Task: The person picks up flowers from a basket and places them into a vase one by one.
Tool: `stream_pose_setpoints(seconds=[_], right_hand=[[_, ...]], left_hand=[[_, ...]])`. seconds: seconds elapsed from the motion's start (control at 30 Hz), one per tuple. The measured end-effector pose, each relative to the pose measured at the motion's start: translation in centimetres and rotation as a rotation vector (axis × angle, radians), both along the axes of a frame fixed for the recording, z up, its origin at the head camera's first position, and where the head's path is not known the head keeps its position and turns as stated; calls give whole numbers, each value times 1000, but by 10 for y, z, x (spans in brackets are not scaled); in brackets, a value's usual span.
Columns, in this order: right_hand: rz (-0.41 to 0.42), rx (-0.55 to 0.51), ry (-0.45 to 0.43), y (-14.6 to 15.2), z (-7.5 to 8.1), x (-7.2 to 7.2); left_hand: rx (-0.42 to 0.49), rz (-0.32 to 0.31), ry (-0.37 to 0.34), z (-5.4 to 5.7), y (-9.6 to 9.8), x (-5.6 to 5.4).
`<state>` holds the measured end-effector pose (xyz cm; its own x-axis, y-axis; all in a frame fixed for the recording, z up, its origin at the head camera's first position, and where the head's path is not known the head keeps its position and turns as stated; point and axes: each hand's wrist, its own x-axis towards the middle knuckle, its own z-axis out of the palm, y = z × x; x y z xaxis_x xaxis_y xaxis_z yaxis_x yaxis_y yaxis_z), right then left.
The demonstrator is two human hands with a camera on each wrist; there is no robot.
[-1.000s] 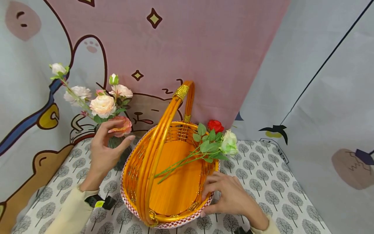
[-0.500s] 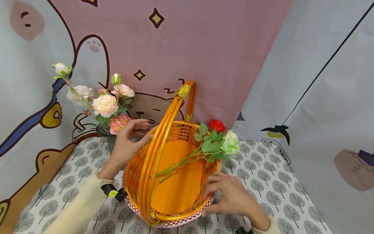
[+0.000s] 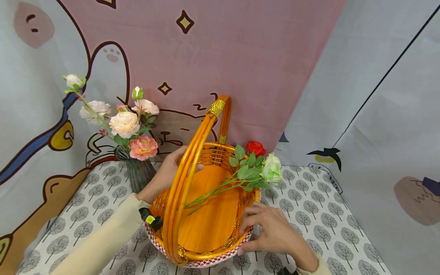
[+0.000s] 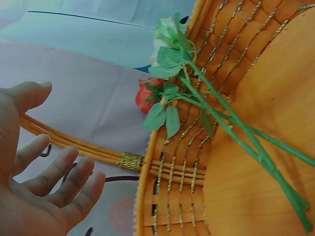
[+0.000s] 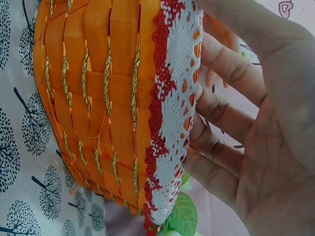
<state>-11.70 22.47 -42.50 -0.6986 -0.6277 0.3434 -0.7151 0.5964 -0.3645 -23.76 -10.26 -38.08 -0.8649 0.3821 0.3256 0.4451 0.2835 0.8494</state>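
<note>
An orange woven basket (image 3: 206, 236) with a tall arched handle (image 3: 187, 172) stands on the table. My right hand (image 3: 269, 231) grips its near right rim, fingers over the edge and thumb outside; the right wrist view shows the fingers behind the lace trim (image 5: 174, 98). My left hand (image 3: 166, 173) is over the basket's left side, partly hidden behind the handle. In the left wrist view its fingers (image 4: 71, 169) are spread and hold nothing. A red rose (image 3: 256, 148) and a pale green-white rose (image 3: 271, 169) lie in the basket, heads over the far right rim, stems crossing the bottom.
Left of the basket, a grey glass vase (image 3: 138, 177) holds pink and cream flowers (image 3: 124, 124), with one long stem leaning left. A tree-print cloth (image 3: 316, 214) covers the table. Printed curtains (image 3: 261, 57) hang close behind.
My left hand has moved right, from beside the coral flower at the vase to behind the basket handle. My right hand stays on the rim; the roses have not moved.
</note>
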Motion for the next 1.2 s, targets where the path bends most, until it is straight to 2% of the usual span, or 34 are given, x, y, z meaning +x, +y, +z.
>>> stream_pose_setpoints(seconds=[0.07, 0.13, 0.3, 0.37, 0.43, 0.5, 0.57, 0.63, 0.67, 0.8, 0.9, 1.03, 1.2], right_hand=[[-2, 1, 5, 0, 0, 0], [-3, 3, 2, 0, 0, 0], [-11, 5, -12, 1, 0, 0], [-9, 4, -10, 1, 0, 0], [-4, 4, -1, 1, 0, 0], [-1, 4, 9, 0, -1, 0], [0, 2, 10, 0, -1, 0], [0, 1, 5, 0, -1, 0], [0, 1, 1, 0, -1, 0], [6, 1, -1, 0, 0, 0], [8, -5, 8, 0, 0, 0], [8, -11, 6, 1, 0, 0], [2, -5, -11, 0, 0, 0]], left_hand=[[-16, -34, 0, -3, 3, -3], [-28, -60, -32, -5, 7, -6], [2, -158, -231, -15, 19, -8], [-35, -187, -262, -18, 23, -7], [-101, -213, -243, -17, 28, -5], [-178, -228, -203, -6, 35, 2], [-227, -229, -160, 0, 42, 6], [-256, -219, -166, -1, 49, 6], [-282, -207, -161, -5, 52, 4], [-346, -207, -209, -39, 57, -18], [-372, -257, -212, -56, 61, -31], [-382, -312, -211, -64, 66, -36], [-380, -269, -236, -66, 71, -33]])
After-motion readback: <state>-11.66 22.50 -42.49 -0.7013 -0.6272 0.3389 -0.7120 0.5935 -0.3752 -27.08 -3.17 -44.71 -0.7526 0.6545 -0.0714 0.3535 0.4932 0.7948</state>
